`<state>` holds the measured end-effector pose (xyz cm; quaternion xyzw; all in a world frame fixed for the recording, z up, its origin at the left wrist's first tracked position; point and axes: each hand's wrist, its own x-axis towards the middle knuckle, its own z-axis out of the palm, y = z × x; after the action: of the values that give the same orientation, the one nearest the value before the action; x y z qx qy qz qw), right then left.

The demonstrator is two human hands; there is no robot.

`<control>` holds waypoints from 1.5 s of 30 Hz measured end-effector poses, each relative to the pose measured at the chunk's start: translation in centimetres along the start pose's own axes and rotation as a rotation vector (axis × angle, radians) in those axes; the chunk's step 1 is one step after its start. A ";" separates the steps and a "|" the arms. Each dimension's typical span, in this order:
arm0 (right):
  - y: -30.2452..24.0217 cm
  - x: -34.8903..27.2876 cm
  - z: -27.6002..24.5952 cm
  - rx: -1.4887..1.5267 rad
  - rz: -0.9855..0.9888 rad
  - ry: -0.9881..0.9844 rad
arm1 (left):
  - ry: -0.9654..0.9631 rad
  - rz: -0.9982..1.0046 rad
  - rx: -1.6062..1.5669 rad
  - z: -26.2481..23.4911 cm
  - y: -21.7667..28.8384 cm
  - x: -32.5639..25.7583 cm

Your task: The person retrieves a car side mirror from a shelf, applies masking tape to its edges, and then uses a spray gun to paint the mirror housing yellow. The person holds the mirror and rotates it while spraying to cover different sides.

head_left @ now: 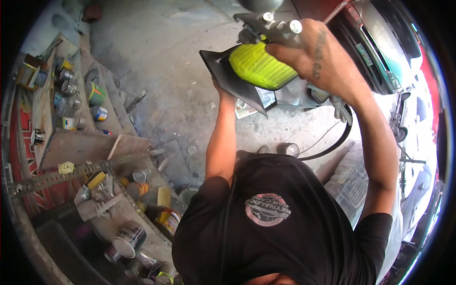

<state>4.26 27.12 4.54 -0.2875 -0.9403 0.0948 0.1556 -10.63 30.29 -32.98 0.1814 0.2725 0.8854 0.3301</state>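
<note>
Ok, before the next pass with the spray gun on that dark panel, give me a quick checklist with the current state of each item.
1. Right hand gripping the spray gun: ok.
2. Left hand supporting the dark panel from behind: ok, though mostly hidden.
3. Yellow-green cup attached to the gun: ok.
4. Hose hanging free, not snagged: ok as far as visible.
5. Nozzle aimed at the panel: cannot tell.
6. Paint cans on the bench clear of the spray: ok, well to the left.
</note>
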 end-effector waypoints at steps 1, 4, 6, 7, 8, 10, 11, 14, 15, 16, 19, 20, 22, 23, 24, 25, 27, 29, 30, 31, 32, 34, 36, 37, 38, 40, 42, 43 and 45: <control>-0.2 0.1 0.1 0.017 0.025 -0.053 | 0.001 -0.016 -0.022 -0.3 -0.2 0.1; -1.4 0.3 0.2 0.075 0.077 -0.175 | -0.005 -0.049 -0.074 -0.7 -0.7 0.1; -2.2 0.3 -0.3 0.128 0.112 -0.216 | -0.011 -0.065 -0.101 -0.6 -0.5 -0.1; -2.3 0.4 -0.4 0.134 0.119 -0.222 | -0.018 -0.069 -0.113 -0.5 -0.4 -0.3; -2.3 0.5 -0.4 0.140 0.125 -0.230 | -0.024 -0.074 -0.118 -0.4 -0.3 -0.3; -1.5 0.9 0.2 0.113 0.091 -0.211 | -0.030 -0.083 -0.123 -0.1 0.0 -0.3; -1.2 1.1 0.4 0.103 0.080 -0.202 | -0.035 -0.088 -0.126 0.1 0.2 -0.4; -0.3 1.2 1.1 0.100 0.063 -0.129 | -0.043 -0.114 -0.154 0.3 0.1 -0.5; 0.0 1.0 1.3 0.106 0.047 -0.075 | -0.047 -0.121 -0.174 0.0 -0.4 -0.7; 0.2 1.0 1.4 0.113 0.026 -0.024 | -0.019 -0.148 -0.219 -1.1 -1.5 -0.6; -0.8 0.2 0.7 0.073 0.100 0.029 | -0.126 -0.121 -0.266 -2.1 -2.8 0.1; 1.3 0.2 0.8 -0.291 -0.335 0.053 | -0.133 -0.111 -0.252 -2.3 -3.1 0.1; 0.1 -0.1 0.3 -0.037 -0.039 -0.008 | -0.058 -0.091 -0.156 -2.6 -3.3 -0.1; -0.7 0.0 0.1 0.041 0.031 -0.045 | -0.018 -0.078 -0.118 -2.6 -2.9 -0.2; -1.6 0.0 -0.1 0.117 0.105 -0.077 | 0.018 -0.072 -0.111 -2.6 -2.6 -0.3; -2.1 -0.2 -0.2 0.134 0.120 -0.110 | 0.048 -0.076 -0.111 -2.1 -2.2 -0.6; -2.1 -0.3 -0.1 0.121 0.160 -0.165 | 0.108 -0.083 -0.108 -1.0 -1.3 -1.1; -1.3 -0.3 0.3 0.067 0.205 -0.208 | 0.133 -0.071 -0.129 -1.0 -1.3 -1.2; -0.8 -0.4 0.3 0.051 0.196 -0.167 | 0.128 -0.059 -0.152 -1.2 -1.6 -1.1; -0.4 -0.4 0.3 0.036 0.181 -0.128 | 0.124 -0.041 -0.174 -1.7 -1.9 -0.8; -0.1 -0.5 0.3 0.022 0.165 -0.089 | 0.089 -0.050 -0.197 -2.4 -2.2 -0.7; 0.2 -0.8 0.2 -0.019 0.129 -0.011 | 0.018 -0.074 -0.242 -3.3 -2.3 -0.7; 0.7 -1.2 0.1 -0.021 0.078 0.021 | 0.059 -0.078 -0.095 -2.9 -2.5 -0.5; 0.8 -1.3 0.1 0.003 0.044 0.013 | 0.077 -0.083 -0.016 -2.4 -2.2 -0.5; -0.1 -1.2 0.1 0.093 0.110 -0.006 | 0.046 -0.104 -0.109 -1.9 -1.8 -0.5; -0.4 -1.4 0.4 0.137 0.136 -0.024 | -0.014 -0.142 -0.294 -0.9 -1.0 -0.3; -0.8 -1.4 0.2 0.073 0.064 -0.125 | -0.021 -0.152 -0.305 0.1 0.1 -0.1; -2.1 -1.3 -0.6 0.131 0.211 -0.258 | -0.025 -0.161 -0.313 0.6 0.6 -0.1; -1.8 -2.6 -0.6 0.132 0.114 -0.184 | 0.029 -0.251 -0.402 1.5 1.6 -0.1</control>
<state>5.56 24.22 5.00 -0.3196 -0.9245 0.1911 0.0814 -10.62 29.79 -30.87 0.0640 0.1156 0.8764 0.4630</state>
